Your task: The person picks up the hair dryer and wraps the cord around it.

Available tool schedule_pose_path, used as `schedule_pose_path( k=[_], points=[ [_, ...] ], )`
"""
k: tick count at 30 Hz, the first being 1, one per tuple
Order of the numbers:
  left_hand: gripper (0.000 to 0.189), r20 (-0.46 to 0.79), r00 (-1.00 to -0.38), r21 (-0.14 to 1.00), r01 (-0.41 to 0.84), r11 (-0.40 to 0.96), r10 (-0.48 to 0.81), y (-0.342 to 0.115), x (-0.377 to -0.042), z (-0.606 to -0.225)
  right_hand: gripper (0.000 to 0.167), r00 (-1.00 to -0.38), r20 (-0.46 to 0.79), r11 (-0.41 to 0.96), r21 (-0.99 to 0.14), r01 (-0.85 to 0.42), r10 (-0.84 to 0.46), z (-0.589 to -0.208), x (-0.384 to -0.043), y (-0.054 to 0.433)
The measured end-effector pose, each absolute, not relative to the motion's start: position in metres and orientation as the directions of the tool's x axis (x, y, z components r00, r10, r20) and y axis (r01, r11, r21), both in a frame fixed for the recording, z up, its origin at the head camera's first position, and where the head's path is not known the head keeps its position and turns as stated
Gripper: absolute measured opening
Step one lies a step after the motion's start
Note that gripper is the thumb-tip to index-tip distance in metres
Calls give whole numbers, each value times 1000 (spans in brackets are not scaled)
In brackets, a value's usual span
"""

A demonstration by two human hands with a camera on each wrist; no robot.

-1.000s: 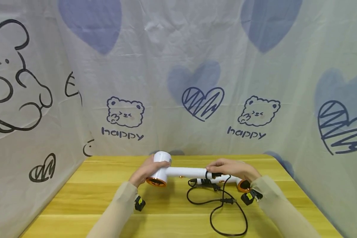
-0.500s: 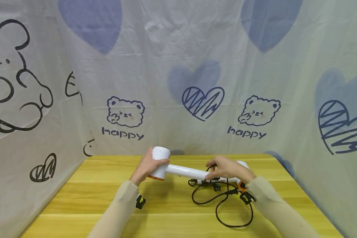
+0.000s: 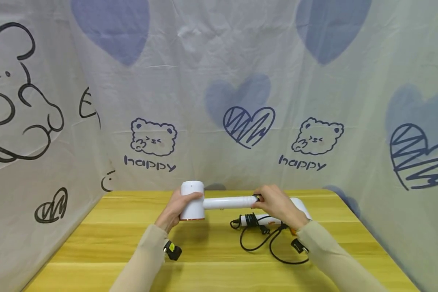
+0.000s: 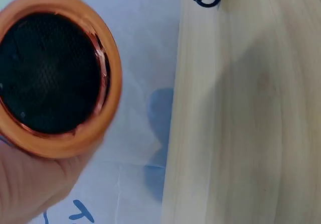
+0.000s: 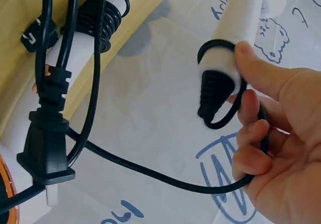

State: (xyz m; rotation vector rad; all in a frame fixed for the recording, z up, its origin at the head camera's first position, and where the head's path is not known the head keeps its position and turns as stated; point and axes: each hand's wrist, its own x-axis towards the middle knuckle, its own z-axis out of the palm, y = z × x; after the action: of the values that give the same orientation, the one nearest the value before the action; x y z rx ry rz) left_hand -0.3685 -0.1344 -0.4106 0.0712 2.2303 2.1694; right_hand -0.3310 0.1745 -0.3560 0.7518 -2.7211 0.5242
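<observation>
A white hair dryer (image 3: 193, 202) with a copper rim is held above the table, its handle pointing right. My left hand (image 3: 174, 209) grips the barrel of its head; the dark mesh end (image 4: 50, 73) fills the upper left of the left wrist view. My right hand (image 3: 279, 205) is at the handle's end, its thumb pressing near the black strain relief (image 5: 215, 91). Its curled fingers hold the black power cord (image 5: 165, 178), one turn of which goes round the handle. The cord's plug (image 5: 47, 143) hangs in the right wrist view.
A second white hair dryer (image 3: 264, 220) lies on the wooden table (image 3: 204, 267) under my right hand, its own cord wound round the handle. Loose cord loops (image 3: 288, 263) hang in front of it. A printed cloth (image 3: 200, 162) stands behind the table.
The handle end has risen, so the dryer is nearly level. My right hand has gone up and over the handle's end with the cord, and the loose loop has drawn smaller.
</observation>
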Motion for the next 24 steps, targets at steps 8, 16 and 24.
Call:
schedule_pose_path(
  k=[8,16,24],
  points=[
    [59,-23,-999,995,-20,-101,-29,-125,-364,-414,11,-727,582,820,-169,-547,-366,-371,-332,170],
    [73,-133,-988,968,-112,-223,-82,-113,-365,-406,25,-413,875,784,-63,-618,-255,-380,-345,166],
    [72,-160,-983,952,-129,-278,-92,-110,-364,-404,13,-661,749,554,-572,-605,51,-374,-344,165]
  ],
)
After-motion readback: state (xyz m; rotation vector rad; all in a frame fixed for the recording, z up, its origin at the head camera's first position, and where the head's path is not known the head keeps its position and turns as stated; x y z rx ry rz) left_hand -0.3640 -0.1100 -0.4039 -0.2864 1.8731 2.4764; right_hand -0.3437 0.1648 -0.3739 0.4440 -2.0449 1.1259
